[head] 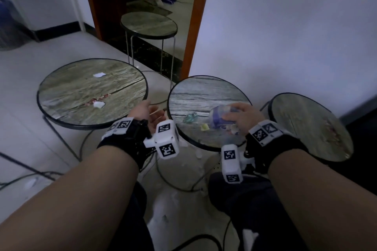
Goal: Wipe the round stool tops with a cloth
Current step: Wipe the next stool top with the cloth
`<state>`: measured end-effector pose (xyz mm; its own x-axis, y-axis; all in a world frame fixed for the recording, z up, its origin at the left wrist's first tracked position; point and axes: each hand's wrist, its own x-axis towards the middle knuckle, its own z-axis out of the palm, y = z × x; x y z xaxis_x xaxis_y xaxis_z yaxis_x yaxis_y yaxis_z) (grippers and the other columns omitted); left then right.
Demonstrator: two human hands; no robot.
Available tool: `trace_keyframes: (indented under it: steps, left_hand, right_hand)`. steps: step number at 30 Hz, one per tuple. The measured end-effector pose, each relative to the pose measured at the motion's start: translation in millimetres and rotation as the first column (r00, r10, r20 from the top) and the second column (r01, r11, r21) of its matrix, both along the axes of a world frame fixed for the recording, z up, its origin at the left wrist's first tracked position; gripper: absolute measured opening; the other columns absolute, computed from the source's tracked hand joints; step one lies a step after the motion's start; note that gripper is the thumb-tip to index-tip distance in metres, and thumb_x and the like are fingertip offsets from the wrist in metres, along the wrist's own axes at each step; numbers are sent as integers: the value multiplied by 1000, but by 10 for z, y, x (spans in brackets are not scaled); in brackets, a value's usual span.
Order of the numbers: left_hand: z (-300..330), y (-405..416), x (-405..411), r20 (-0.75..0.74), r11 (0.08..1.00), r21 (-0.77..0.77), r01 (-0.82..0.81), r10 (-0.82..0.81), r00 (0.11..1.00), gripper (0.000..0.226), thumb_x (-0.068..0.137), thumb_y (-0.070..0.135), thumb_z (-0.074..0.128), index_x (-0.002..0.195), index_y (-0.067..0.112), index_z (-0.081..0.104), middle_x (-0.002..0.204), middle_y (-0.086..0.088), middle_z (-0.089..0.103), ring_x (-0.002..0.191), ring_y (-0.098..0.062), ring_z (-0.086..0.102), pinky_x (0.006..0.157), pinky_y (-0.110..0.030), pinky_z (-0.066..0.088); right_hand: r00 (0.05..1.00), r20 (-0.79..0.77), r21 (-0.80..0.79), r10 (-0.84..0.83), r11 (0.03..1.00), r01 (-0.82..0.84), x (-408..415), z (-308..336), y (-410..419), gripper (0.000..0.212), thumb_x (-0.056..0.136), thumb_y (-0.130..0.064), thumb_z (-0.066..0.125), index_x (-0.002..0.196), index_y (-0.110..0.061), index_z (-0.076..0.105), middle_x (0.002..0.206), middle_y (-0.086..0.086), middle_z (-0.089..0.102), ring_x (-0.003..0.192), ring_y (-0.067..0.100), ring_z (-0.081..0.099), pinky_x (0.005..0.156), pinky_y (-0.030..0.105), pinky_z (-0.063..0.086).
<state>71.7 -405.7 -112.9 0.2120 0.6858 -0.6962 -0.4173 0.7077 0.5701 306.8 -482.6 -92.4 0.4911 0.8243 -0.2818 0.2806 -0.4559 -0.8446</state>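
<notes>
Head view: right hand grips a purple-patterned cloth on the middle stool top; left hand waits spread, palm up. Best swept flat toward the rim, gathering scraps.

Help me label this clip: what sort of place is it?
Probably a room in a home: pale tiled floor, white wall, a wood-framed doorway onto another room, and round stools grouped beside it.

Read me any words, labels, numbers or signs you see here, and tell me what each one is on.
No readable words or numbers.
Wrist marker blocks: black-and-white square codes only, no letters.
Cloth gripped by the right hand on the middle stool top: purple print, too blurred to read.
Scraps on the left stool top: no text visible.
</notes>
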Motion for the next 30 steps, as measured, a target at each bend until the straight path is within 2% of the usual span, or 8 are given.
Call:
trace_keyframes:
  steps: [4, 8, 11, 16, 19, 21, 26, 30]
  left_hand:
    - [-9, 55, 35, -47, 998, 24, 49, -48, 998, 37, 97, 41, 43, 99, 6, 52, 89, -13, 56, 77, -25, 54, 64, -35, 45]
    - [-60, 75, -7, -28, 992, 33, 124, -123, 992, 42, 97, 45, 40, 102, 5, 52, 97, -17, 58, 80, -28, 57, 61, -37, 43]
    - [-67, 104, -26, 0, 989, 49, 139, -139, 990, 46, 97, 47, 37, 110, 5, 50, 108, -18, 58, 88, -28, 57, 66, -37, 43]
    - [-47, 108, -66, -3, 982, 75, 175, -175, 985, 46, 96, 50, 37, 106, 7, 51, 113, -17, 57, 93, -28, 57, 71, -38, 44]
    - [-32, 125, -122, 10, 985, 87, 147, -148, 989, 46, 96, 50, 38, 93, 7, 53, 99, -16, 59, 83, -27, 58, 65, -37, 46]
    - [-18, 136, -162, 17, 986, 97, 134, -136, 991, 45, 96, 50, 38, 90, 7, 53, 94, -15, 60, 82, -26, 58, 67, -35, 47]
    - [-14, 115, -251, -32, 981, 113, 156, -153, 988, 43, 96, 48, 38, 87, 9, 52, 93, -13, 60, 80, -24, 58, 64, -33, 44]
    - [-27, 119, -310, -29, 984, 104, 145, -143, 989, 44, 97, 49, 35, 86, 10, 52, 94, -12, 60, 82, -24, 58, 63, -34, 42]
  right_hand:
    - [944, 307, -70, 116, 993, -99, -97, 54, 48, 29, 77, -12, 73, 106, -15, 68, 97, 3, 61, 87, 17, 58, 66, 22, 42]
    - [843, 457, -221, 283, 954, -201, -227, 89, 67, 29, 85, -6, 62, 114, -7, 64, 119, 12, 60, 109, 28, 56, 70, 13, 43]
    - [839, 459, -300, 292, 940, -163, -305, 136, 51, 31, 87, -10, 60, 118, -9, 63, 123, 8, 59, 102, 24, 57, 75, 24, 45]
    - [886, 309, -301, 344, 920, -252, -481, 243, 19, 32, 87, 4, 56, 116, -4, 64, 130, 14, 57, 113, 31, 56, 51, 22, 42]
    - [895, 216, -312, 390, 896, -315, -524, 282, -53, 30, 82, 3, 63, 106, -13, 69, 103, 7, 63, 75, 19, 64, 41, 15, 40]
    - [920, 160, -303, 357, 905, -298, -497, 288, -89, 27, 80, 0, 65, 100, -17, 71, 78, 5, 60, 45, 8, 51, 40, 16, 36]
    - [954, 220, -220, 203, 963, -154, -459, 293, -92, 28, 77, -4, 69, 101, -16, 70, 111, 10, 64, 83, 17, 56, 65, 25, 45]
    - [922, 214, -253, 322, 930, -266, -579, 226, -106, 29, 77, 1, 69, 100, -17, 70, 105, 7, 60, 76, 12, 53, 44, 8, 40]
